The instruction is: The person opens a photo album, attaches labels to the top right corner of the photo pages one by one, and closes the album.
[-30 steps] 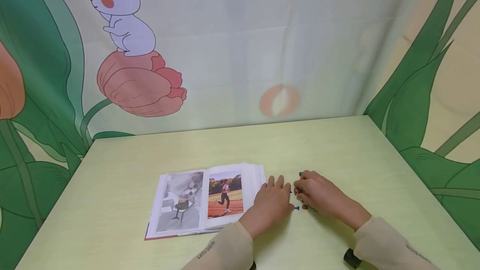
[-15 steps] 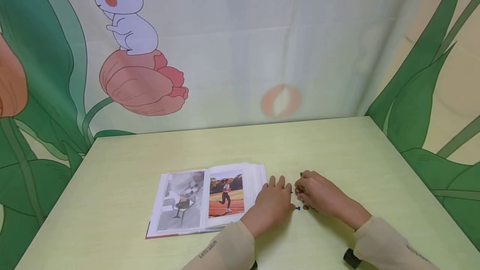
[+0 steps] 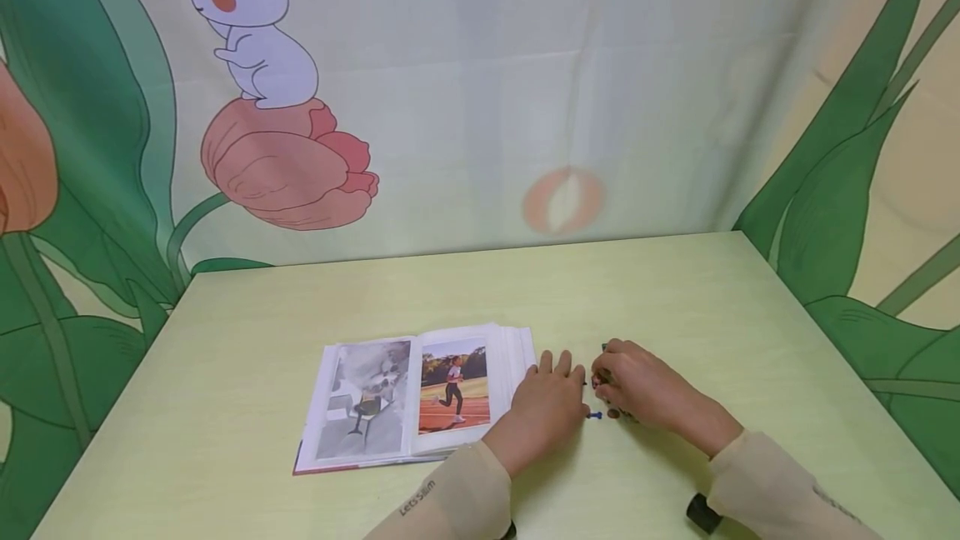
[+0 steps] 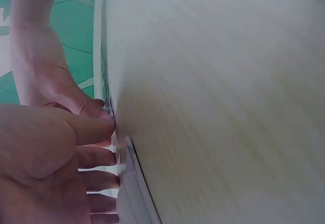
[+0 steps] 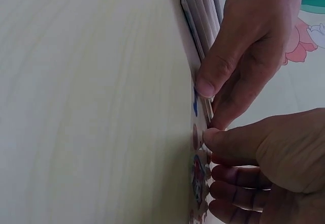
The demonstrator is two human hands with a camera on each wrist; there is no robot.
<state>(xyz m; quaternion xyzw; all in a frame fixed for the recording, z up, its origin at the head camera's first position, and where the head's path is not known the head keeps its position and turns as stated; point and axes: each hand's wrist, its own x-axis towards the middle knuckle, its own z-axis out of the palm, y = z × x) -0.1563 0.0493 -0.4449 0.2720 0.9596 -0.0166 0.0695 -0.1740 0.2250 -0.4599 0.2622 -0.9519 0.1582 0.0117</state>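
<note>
A thin sheet with small coloured stickers (image 3: 613, 413) lies flat on the table, right of an open photo album (image 3: 412, 415). My left hand (image 3: 549, 407) rests palm down with straight fingers on the sheet's left part, beside the album's page edges. My right hand (image 3: 641, 382) is bent over the sheet. Its thumb and index finger pinch at a small dark-red sticker (image 3: 597, 380). In the right wrist view, a figure sticker (image 5: 198, 176) and a blue one (image 5: 195, 102) show on the sheet, seen nearly edge-on. Both hands cover much of the sheet.
The pale wooden table (image 3: 225, 340) reaches back to a curtain (image 3: 465, 123) printed with a rabbit, flowers and leaves. On the album's right page is a photo of a runner (image 3: 453, 390). A black wrist device (image 3: 703, 515) sits under the right sleeve.
The whole head view has shifted very slightly. Both hands keep nearly the same place on the sheet, with only tiny movement of the right fingers.
</note>
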